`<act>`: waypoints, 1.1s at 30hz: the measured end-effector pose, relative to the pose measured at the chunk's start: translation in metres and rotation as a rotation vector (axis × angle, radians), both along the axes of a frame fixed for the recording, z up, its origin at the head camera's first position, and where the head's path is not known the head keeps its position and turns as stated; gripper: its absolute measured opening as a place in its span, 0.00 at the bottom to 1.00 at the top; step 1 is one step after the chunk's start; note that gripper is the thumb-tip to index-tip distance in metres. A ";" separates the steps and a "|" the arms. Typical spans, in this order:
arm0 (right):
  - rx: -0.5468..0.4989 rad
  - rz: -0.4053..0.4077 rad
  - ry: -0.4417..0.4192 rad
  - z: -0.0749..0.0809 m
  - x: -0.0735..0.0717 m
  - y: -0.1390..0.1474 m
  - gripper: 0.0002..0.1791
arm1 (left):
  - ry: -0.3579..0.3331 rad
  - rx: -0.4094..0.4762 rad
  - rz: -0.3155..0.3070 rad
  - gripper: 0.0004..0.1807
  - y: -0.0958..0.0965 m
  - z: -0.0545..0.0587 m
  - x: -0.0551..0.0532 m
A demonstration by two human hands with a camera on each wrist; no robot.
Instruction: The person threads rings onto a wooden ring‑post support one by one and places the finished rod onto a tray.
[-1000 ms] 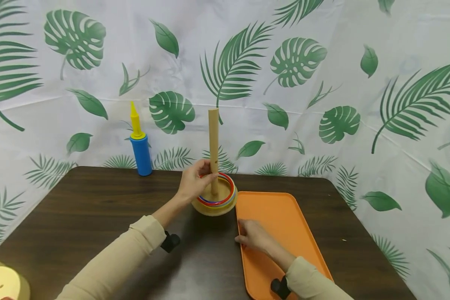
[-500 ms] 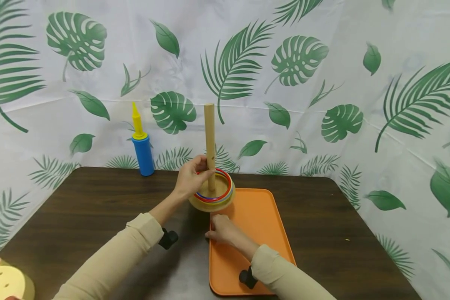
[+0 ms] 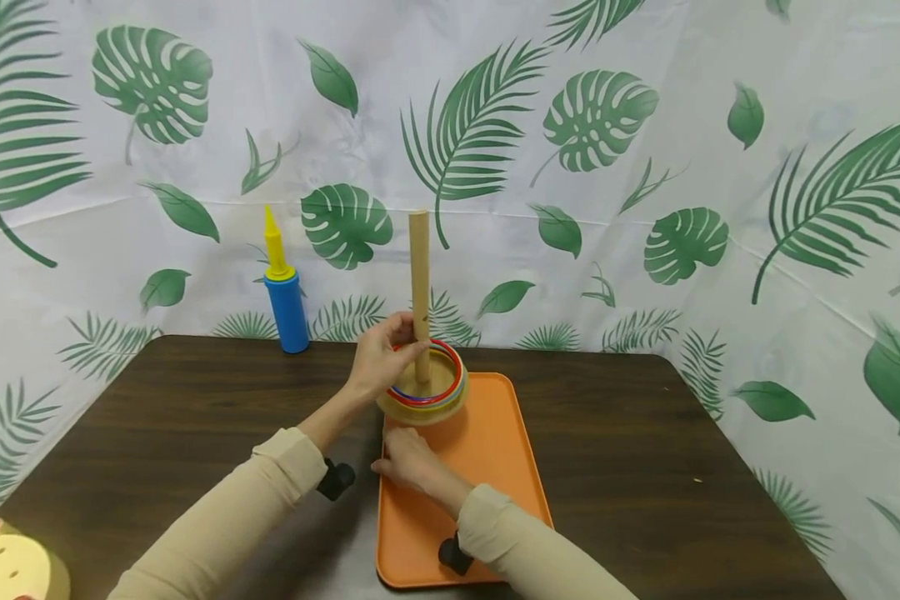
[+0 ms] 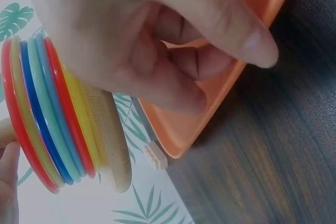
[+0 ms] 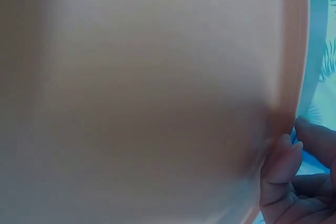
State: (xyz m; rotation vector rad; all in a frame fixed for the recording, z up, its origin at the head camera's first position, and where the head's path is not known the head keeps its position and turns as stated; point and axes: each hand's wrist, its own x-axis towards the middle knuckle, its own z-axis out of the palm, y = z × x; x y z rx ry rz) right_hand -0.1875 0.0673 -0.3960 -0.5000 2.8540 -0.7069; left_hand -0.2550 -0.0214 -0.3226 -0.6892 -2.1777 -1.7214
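A wooden ring toss stand (image 3: 419, 267) has an upright post on a round base. Several coloured rings (image 4: 52, 124) are stacked around the post. My left hand (image 3: 378, 354) pinches the post low down, just above the rings, and holds the stand raised and tilted. Below it lies an orange tray (image 3: 495, 450). My right hand (image 3: 416, 462) reaches across the tray and grips its left rim between thumb and fingers. In the right wrist view, the fingers (image 5: 283, 171) are at the rim; the tray's inside fills most of the picture. The base overhangs the tray's far left part.
A blue and yellow hand pump (image 3: 287, 308) stands at the table's back left. At the near left corner is a pale yellow, holed object (image 3: 15, 571) with red parts. The dark wooden table (image 3: 630, 483) ends at a leaf-patterned cloth (image 3: 495, 150).
The right hand has drawn the tray leftward, so its far left part now lies beneath the stand. The left hand and the stand have shifted slightly left and up.
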 end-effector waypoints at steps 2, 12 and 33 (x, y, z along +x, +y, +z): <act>0.001 0.028 0.039 0.000 0.004 0.002 0.15 | 0.009 0.002 -0.007 0.14 0.002 -0.002 0.000; -0.001 0.218 0.182 0.007 0.042 0.041 0.20 | -0.003 -0.045 -0.059 0.14 0.014 -0.016 0.010; -0.174 0.011 0.195 0.021 0.071 0.144 0.13 | -0.037 -0.089 -0.125 0.15 0.042 -0.036 0.027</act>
